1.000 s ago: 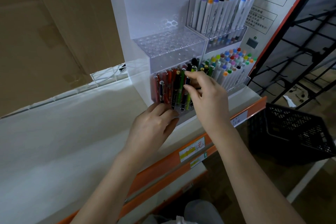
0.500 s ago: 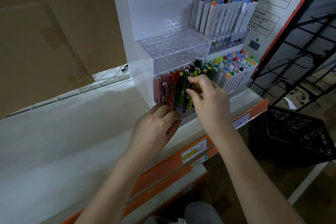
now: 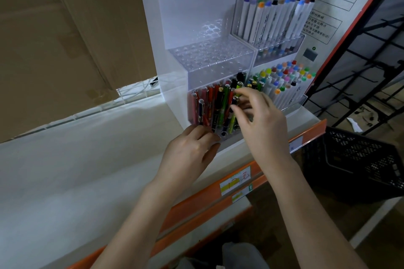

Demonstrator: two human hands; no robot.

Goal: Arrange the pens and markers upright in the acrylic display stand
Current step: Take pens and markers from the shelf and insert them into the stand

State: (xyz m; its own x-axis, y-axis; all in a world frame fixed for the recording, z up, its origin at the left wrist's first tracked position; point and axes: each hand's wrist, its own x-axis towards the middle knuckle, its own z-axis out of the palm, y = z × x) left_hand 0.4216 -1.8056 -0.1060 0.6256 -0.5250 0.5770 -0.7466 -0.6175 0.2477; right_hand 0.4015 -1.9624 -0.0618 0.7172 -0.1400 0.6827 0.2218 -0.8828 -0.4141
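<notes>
We log seating: right hand (image 3: 260, 124) fingers (image 3: 235, 108) pinch 1 dark pen (image 3: 231, 113); left hand (image 3: 188, 153) fingers, loosely curled, steady acrylic stand (image 3: 209, 72). Next: push down upright.

A white shelf board (image 3: 87, 181) with an orange front rail (image 3: 310, 133) carries everything here. The rail bears a yellow-and-white paper price label (image 3: 235, 182), with a second smaller label (image 3: 240, 195) on the orange strip just below it. Directly on the board stands a tiered clear acrylic display stand (image 3: 209, 54), set toward the board's right end, its base close to the rail. Left of the stand the board runs back to a clear wire-grid panel (image 3: 131, 94) that touches the stand's left wall, and a brown cardboard sheet (image 3: 65, 39) rises behind that panel.
</notes>
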